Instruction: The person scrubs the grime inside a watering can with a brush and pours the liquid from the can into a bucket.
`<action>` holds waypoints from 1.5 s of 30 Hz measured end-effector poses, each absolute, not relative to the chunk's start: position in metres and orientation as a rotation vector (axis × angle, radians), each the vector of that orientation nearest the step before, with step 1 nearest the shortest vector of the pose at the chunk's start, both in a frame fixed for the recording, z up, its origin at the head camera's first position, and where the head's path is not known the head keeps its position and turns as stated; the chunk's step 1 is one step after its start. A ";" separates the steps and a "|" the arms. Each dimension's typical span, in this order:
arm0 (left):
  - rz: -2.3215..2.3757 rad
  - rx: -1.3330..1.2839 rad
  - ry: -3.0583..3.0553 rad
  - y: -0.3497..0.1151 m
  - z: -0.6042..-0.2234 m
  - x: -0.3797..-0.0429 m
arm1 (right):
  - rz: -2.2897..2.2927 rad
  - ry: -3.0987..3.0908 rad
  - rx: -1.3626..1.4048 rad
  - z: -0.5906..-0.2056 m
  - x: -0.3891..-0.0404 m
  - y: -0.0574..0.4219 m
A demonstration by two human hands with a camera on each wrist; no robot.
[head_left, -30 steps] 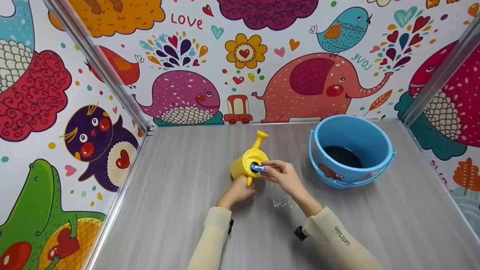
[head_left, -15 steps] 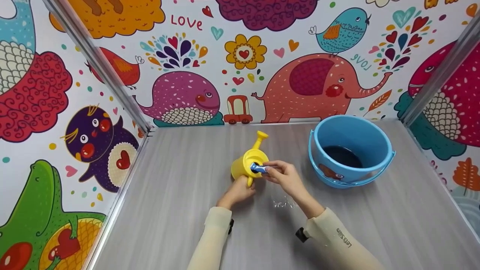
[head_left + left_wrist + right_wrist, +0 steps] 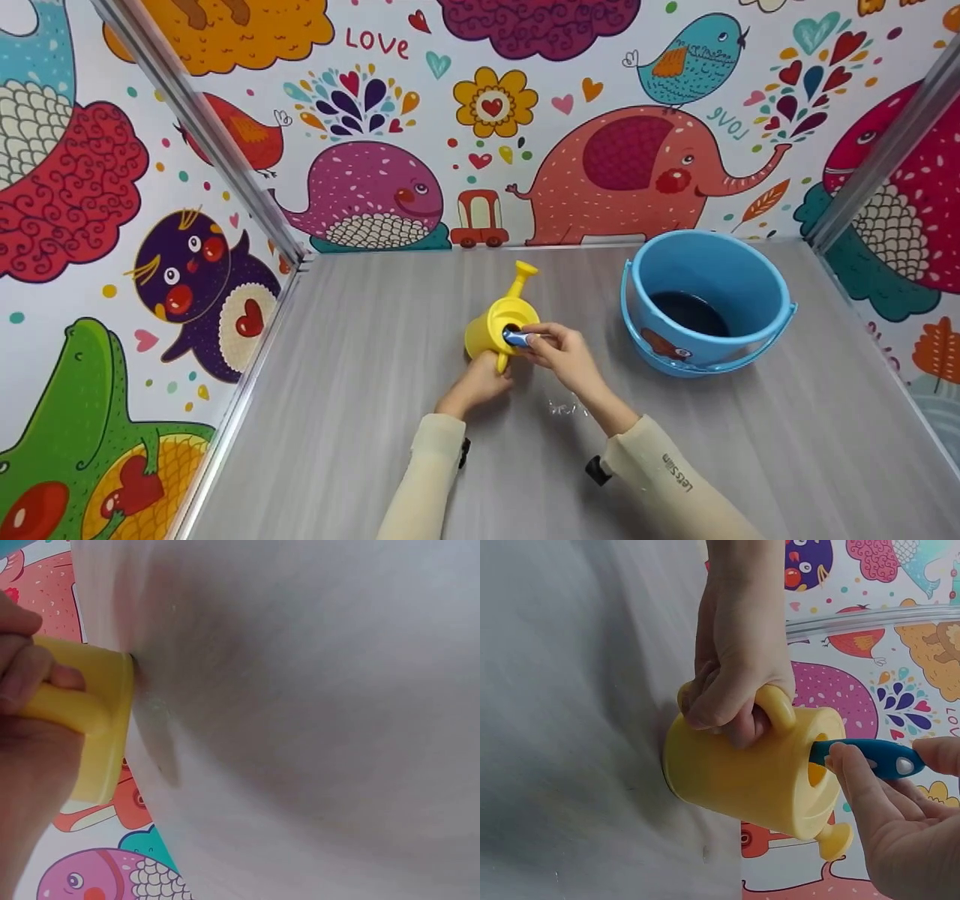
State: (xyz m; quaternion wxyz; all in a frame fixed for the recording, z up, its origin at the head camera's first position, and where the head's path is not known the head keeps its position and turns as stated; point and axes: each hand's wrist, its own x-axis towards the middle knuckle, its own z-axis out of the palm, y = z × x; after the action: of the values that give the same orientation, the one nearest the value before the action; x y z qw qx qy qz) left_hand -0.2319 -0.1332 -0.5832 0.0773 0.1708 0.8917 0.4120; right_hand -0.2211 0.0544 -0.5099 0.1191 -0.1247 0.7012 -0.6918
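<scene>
A yellow toy watering can (image 3: pixel 480 336) stands on the grey table, its spout pointing to the back wall. My left hand (image 3: pixel 484 379) grips its handle, fingers wrapped round it, as the left wrist view of the can (image 3: pixel 105 690) also shows. Above the can's top opening, my right hand (image 3: pixel 566 356) pinches a blue tool handle (image 3: pixel 877 757) with pale spots between thumb and fingers. The tool's far end goes into the opening and is hidden inside, so I cannot tell what kind of tool it is.
A light blue bucket (image 3: pixel 652 349) with its carrying handle lowered stands at the back right, dark inside at the bottom. Clear wet-looking spots (image 3: pixel 566 407) lie on the table (image 3: pixel 352 360) near my right forearm. Cartoon-printed walls (image 3: pixel 600 45) close off the back and sides.
My right hand drew the blue tool handle slightly out of the can half a second ago and now has it a little deeper in. My left hand keeps its grip; the can stays put.
</scene>
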 end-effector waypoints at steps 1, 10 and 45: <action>1.244 0.514 2.674 -0.133 -0.583 -0.232 | -2.002 2.074 -0.374 -0.510 -0.221 0.054; 1.269 0.426 2.617 -0.133 -0.582 -0.231 | -1.682 2.511 -0.551 -0.509 -0.223 0.049; 1.234 0.424 2.626 -0.126 -0.579 -0.234 | -0.837 3.263 -1.302 -0.510 -0.229 0.054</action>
State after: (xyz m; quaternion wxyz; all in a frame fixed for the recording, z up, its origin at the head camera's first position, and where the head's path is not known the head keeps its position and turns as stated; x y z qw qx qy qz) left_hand -0.2337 -0.1260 -0.5789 0.1042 0.1439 0.8906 0.4186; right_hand -0.2286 0.0536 -0.5101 -0.2326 -0.3507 0.8787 -0.2253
